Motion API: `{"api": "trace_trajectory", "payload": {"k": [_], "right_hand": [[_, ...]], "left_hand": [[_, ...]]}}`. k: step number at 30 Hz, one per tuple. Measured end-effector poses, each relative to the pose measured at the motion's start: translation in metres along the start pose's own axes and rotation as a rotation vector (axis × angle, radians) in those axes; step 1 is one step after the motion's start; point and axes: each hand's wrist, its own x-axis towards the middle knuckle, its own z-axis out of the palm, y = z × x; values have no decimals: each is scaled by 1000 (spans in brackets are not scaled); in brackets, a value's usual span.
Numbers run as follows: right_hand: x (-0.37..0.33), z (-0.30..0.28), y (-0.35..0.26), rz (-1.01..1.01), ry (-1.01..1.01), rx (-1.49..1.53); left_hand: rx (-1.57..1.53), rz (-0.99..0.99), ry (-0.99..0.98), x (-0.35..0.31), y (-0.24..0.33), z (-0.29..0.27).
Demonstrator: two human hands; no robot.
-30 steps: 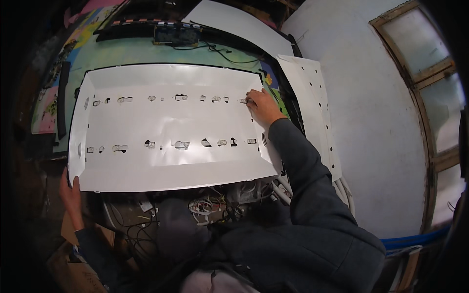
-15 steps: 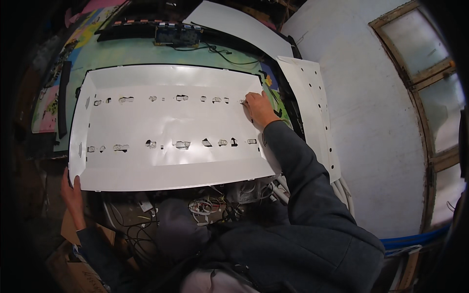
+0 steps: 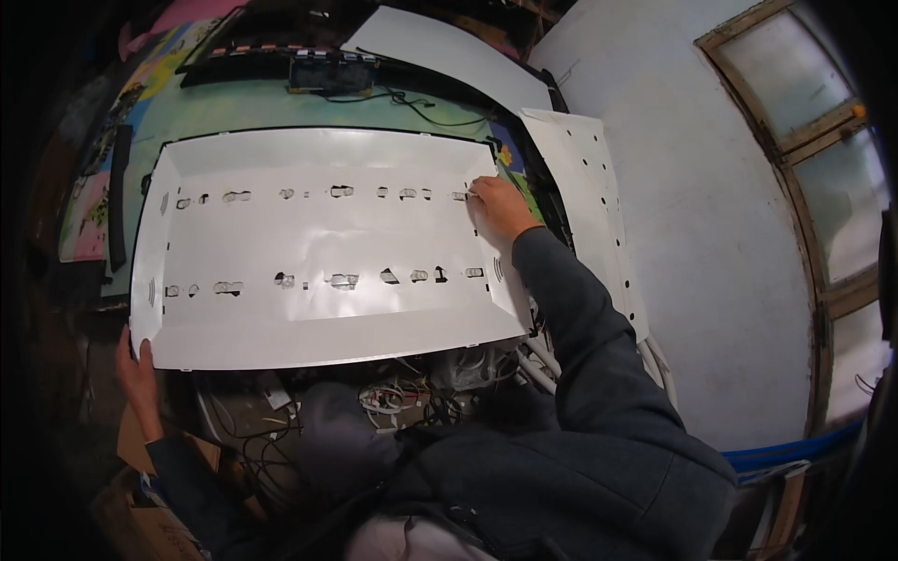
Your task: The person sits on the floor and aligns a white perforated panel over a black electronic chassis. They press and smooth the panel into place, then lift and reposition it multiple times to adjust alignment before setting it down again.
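A television backlight panel point(image 3: 309, 234) with a white reflector sheet lies in front of me, its near edge jutting over the table's edge. Two rows of cutouts run across the sheet, with clear LED lenses point(image 3: 341, 191) showing in several of them. My left hand point(image 3: 138, 379) grips the panel's near left corner, thumb on top and fingers at the outer side. At the far right end of the upper row, my right hand point(image 3: 503, 206) is closed, fingertips bent down onto the sheet beside the last lens point(image 3: 459, 196). Whatever lies between those fingertips is hidden.
Behind the panel, a circuit board point(image 3: 332, 75) and black cables point(image 3: 412, 103) lie on the green table covering point(image 3: 253, 107). Another white perforated sheet point(image 3: 589, 187) leans at the right near the wall point(image 3: 711, 234). Tangled wires point(image 3: 388, 397) and a cardboard box point(image 3: 173, 444) sit below.
The view has shifted slightly, so the panel appears a little lower and further left. My right fingertips remain at the upper row's right end, and my left hand keeps its hold on the corner.
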Motion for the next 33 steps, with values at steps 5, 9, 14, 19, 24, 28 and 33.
{"api": "trace_trajectory", "payload": {"k": [5,9,14,19,24,28,33], "right_hand": [[1,30,-2,-52,12,-291],[-2,29,-6,-25,15,-341],[0,-16,-19,35,39,24],[-7,-112,-80,224,-985,917],[-3,-99,-101,299,-908,730],[8,-19,-31,224,-115,165],[21,7,-5,46,82,-310]], "left_hand": [[28,-28,-10,-4,10,-7],[-4,-29,-9,-3,16,-5],[28,-26,-23,0,12,-6],[28,-58,-17,-4,12,-5],[2,-58,-18,-3,11,-6],[10,-38,-35,2,5,1],[-26,-47,-42,-3,6,-1]]}}
